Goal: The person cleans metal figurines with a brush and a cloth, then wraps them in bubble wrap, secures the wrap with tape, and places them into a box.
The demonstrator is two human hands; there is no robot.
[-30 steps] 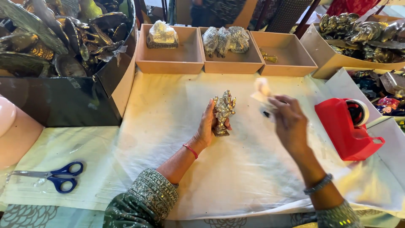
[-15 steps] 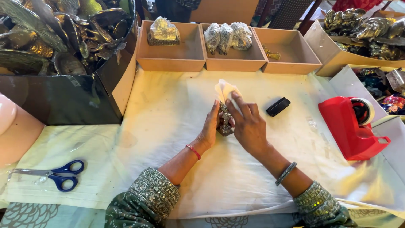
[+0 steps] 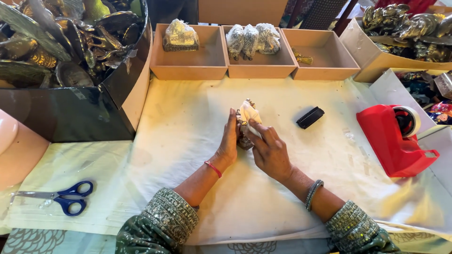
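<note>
A small metal figurine (image 3: 243,136) stands on the white cloth (image 3: 179,131) at the middle of the table. My left hand (image 3: 229,141) grips it from the left side. My right hand (image 3: 268,148) presses a small white cloth (image 3: 248,113) against the figurine's top and right side. Most of the figurine is hidden between my two hands.
Three shallow cardboard trays stand at the back: one with a wrapped figure (image 3: 179,35), one with several wrapped figures (image 3: 253,38), one with a small gold piece (image 3: 303,59). A black brush (image 3: 310,117), red tape dispenser (image 3: 396,139), blue scissors (image 3: 61,196), and boxes of metal pieces (image 3: 56,42) surround.
My right hand came in from the right with the white cloth and now rubs it on the figurine. The black brush, held earlier, now lies on the table.
</note>
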